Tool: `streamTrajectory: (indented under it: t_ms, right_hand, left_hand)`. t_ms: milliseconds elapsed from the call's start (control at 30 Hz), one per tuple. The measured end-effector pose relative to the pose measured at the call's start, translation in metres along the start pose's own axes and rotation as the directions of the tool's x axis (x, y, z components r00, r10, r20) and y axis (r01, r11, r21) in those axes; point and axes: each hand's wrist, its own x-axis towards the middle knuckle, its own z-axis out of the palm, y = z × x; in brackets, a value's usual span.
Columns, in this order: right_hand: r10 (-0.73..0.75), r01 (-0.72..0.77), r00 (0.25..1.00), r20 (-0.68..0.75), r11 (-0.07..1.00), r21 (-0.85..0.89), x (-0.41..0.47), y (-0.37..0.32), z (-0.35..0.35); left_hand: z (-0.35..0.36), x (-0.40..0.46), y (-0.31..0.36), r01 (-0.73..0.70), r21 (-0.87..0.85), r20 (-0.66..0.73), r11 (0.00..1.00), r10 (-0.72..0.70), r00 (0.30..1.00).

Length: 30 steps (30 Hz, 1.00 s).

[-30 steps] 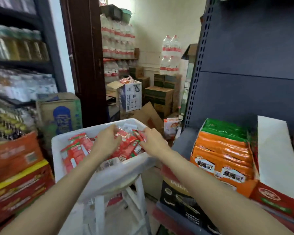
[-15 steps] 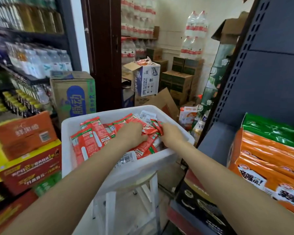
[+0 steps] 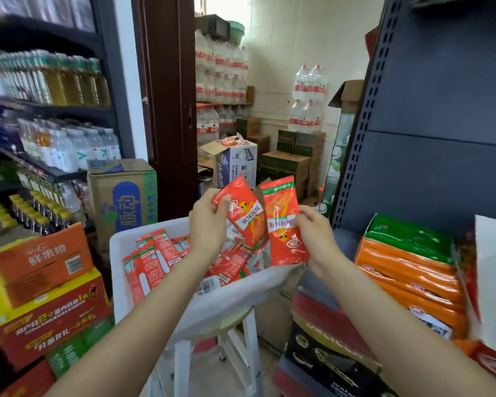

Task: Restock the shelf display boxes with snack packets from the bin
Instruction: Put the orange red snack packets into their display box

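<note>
- While the head view is looking down over the white bin [image 3: 155, 305], the left hand [image 3: 209, 224] is pinching one red packet [image 3: 245, 216] and the right hand [image 3: 317, 239] is clamping a second red packet [image 3: 284, 224], both lifted above the bin.
- More red packets [image 3: 152, 262] are lying loose in the bin, which is sitting on a white stool [image 3: 235, 339].
- Just to the right, the display box [image 3: 407, 267] on the shelf is already holding orange and green packets.
- Slick wrappers held by thin edges could be slipping out, dropping to the floor during the swing to the shelf.
- Compared with half a second ago, both hands have risen out of the pile, each now carrying a packet.
</note>
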Motion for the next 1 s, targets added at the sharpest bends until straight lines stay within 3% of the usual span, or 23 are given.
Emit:
streamTrajectory:
  t_ms: [100, 233, 500, 700, 900, 933, 1000]
  right_hand:
    - [0.005, -0.006, 1.000, 0.015, 0.998, 0.055, -0.029, -0.018, -0.021]
    - [-0.041, 0.042, 0.998, 0.055, 0.999, -0.014, -0.059, -0.042, -0.052]
    - [-0.148, 0.141, 0.986, -0.080, 0.986, -0.091, -0.111, -0.072, -0.120]
    - [-0.119, 0.104, 0.968, -0.221, 0.992, -0.075, -0.135, -0.081, -0.184]
    - [-0.089, 0.090, 0.984, -0.154, 0.996, -0.002, -0.152, -0.098, -0.226]
    - [-0.089, 0.083, 0.985, -0.150, 0.995, -0.046, -0.155, -0.101, -0.232]
    - [-0.133, 0.066, 0.972, -0.195, 0.947, -0.315, -0.159, -0.105, -0.243]
  left_hand:
    - [-0.006, -0.013, 0.026, 0.069, -0.139, 0.045, 0.988, -0.063, 0.997]
    - [0.000, -0.034, 0.064, 0.107, -0.264, 0.127, 0.959, -0.076, 0.989]
    - [0.040, -0.067, 0.123, 0.070, -0.291, 0.227, 0.954, -0.003, 0.974]
    - [0.074, -0.095, 0.159, 0.088, -0.333, 0.284, 0.939, 0.011, 0.959]
    - [0.105, -0.115, 0.189, 0.072, -0.315, 0.355, 0.946, 0.047, 0.934]
    - [0.109, -0.116, 0.193, 0.059, -0.309, 0.357, 0.949, 0.057, 0.933]
    - [0.117, -0.118, 0.201, 0.051, -0.307, 0.352, 0.950, 0.063, 0.934]
